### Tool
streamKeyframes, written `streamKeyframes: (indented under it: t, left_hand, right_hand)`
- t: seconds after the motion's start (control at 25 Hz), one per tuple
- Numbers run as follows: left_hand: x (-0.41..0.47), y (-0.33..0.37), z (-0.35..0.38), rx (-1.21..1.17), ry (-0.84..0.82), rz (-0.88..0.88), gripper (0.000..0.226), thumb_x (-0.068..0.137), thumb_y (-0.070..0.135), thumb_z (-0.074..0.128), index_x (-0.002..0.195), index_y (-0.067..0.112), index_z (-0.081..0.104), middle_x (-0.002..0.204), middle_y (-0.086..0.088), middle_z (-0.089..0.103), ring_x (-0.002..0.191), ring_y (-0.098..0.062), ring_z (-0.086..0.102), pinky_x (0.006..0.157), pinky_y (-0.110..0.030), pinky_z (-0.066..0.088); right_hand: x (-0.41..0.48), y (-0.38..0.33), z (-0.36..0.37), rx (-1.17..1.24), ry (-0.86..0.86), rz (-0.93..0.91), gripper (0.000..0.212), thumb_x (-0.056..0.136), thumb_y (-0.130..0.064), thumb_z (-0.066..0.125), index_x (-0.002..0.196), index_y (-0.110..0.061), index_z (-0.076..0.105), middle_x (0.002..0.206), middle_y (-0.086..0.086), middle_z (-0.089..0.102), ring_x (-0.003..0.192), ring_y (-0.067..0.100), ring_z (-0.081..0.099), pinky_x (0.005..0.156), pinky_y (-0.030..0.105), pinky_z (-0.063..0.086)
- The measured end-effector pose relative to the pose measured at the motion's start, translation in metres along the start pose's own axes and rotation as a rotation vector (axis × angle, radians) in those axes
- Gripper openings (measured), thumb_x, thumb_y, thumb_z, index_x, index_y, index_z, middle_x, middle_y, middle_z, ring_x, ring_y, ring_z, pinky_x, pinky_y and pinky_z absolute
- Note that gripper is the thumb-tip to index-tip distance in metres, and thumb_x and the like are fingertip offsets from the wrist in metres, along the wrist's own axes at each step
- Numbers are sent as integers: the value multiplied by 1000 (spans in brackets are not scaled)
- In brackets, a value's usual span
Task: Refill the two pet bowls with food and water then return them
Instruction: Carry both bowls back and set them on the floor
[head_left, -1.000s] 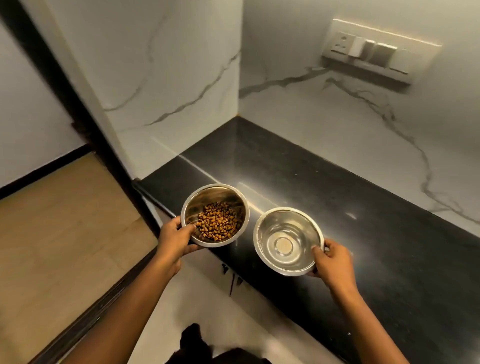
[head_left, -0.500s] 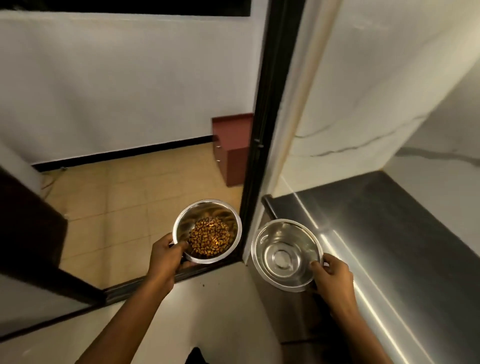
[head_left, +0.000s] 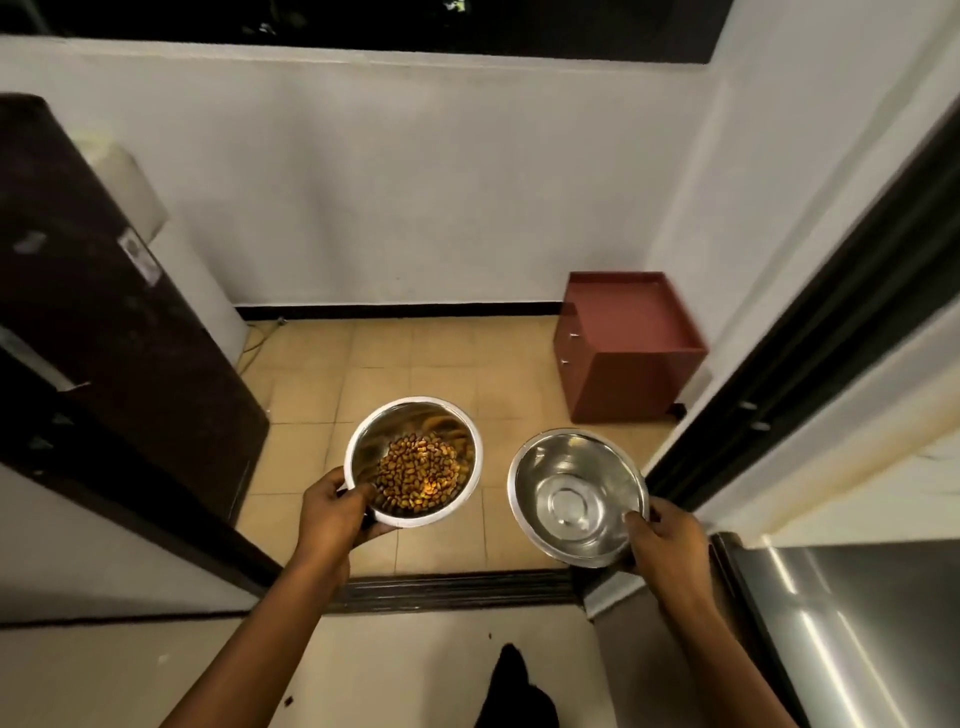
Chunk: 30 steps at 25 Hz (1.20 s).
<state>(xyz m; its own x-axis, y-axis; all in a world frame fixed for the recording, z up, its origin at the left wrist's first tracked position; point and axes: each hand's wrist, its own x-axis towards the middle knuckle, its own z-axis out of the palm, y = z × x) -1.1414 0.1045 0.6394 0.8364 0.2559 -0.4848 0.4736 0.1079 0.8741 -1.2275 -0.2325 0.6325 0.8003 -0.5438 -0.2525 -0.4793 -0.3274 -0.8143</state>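
Note:
I hold two steel pet bowls in the air in front of a doorway. The left bowl (head_left: 363, 441) carries a heap of brown kibble (head_left: 418, 470); my left hand (head_left: 335, 512) grips its near rim with the thumb inside. The right bowl (head_left: 576, 493) looks shiny with clear water in its bottom, though that is hard to tell; my right hand (head_left: 662, 540) pinches its near right rim. Both bowls are level and apart from each other.
A tan tiled floor (head_left: 322, 395) lies beyond a dark door threshold (head_left: 457, 590). A dark open door (head_left: 119, 343) stands at the left, a black door frame (head_left: 810, 332) at the right. A red-brown small cabinet (head_left: 626, 348) sits by the far wall. The black countertop edge (head_left: 831, 623) is at the lower right.
I have turned left, away from the countertop, to face the doorway and tiled room. Both bowls stayed in my hands and came along.

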Motion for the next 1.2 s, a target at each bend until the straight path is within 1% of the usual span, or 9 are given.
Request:
streamKeyframes:
  t: [0.12,0.28,0.44,0.64,0.76,0.92,1.0,1.08,1.2]
  left_hand:
    - [43,24,7,-27,34,-6,24,100,-6,57,103,16,68,97,-12,69,86,-32,72,49,-31,64]
    - [108,51,24,-44,100,-25,22,100,-5,59,113,10,68,103,-20,70,90,-38,73,49,-30,63]
    - [175,90,48,-64,145,-30,20,99,-4,59,113,7,68,106,-23,70,92,-39,73,52,-31,64]
    - [261,128,83,-97,151,-73,22,98,-6,60,116,4,67,108,-23,69,96,-43,73,55,-34,66]
    - [328,156,112,-116,149,-94,24,98,-7,59,118,6,66,105,-21,70,91,-42,73,52,-32,65]
    - [427,195,143,-103,112,-99,26,99,-4,60,120,9,66,105,-17,71,92,-38,74,56,-34,66]
    - [479,220,154,-84,107,-112,26,100,-3,60,121,10,65,106,-15,71,92,-37,74,56,-34,66]
    - [526,245,165,-70,101,-108,28,99,-3,60,123,11,65,107,-14,71,94,-38,74,57,-33,66]
    - [589,272,182,-68,116,-113,29,98,-3,60,123,12,65,112,-15,70,99,-40,74,63,-36,67]
  right_hand:
    - [57,-30,30,41,-44,-4,13,100,-7,62,103,-12,73,79,9,77,67,21,78,54,31,64]
    - [138,-73,63,93,-101,-31,18,100,-2,61,107,-11,75,88,12,78,75,27,79,59,45,69]
    - [229,-121,94,86,-109,-43,17,98,-4,64,108,-9,76,88,14,79,71,28,80,58,50,68]
    - [321,-172,137,105,-133,-38,22,98,1,61,107,-12,75,80,12,76,58,16,76,47,31,62]
    - [382,-200,170,92,-128,-34,22,99,0,60,108,-14,75,80,11,75,64,21,76,47,30,62]
    - [459,-233,216,100,-95,3,20,100,0,61,110,-11,74,81,11,76,69,25,77,50,35,65]
    - [496,-255,241,100,-94,15,21,100,-3,62,105,-18,75,77,13,77,68,33,77,57,48,68]
    - [535,-278,264,90,-82,16,18,96,-14,64,96,-28,75,75,13,79,66,36,79,62,60,66]
    - [607,-282,299,87,-92,10,15,88,-28,64,97,-31,76,78,12,80,66,34,80,61,61,65]
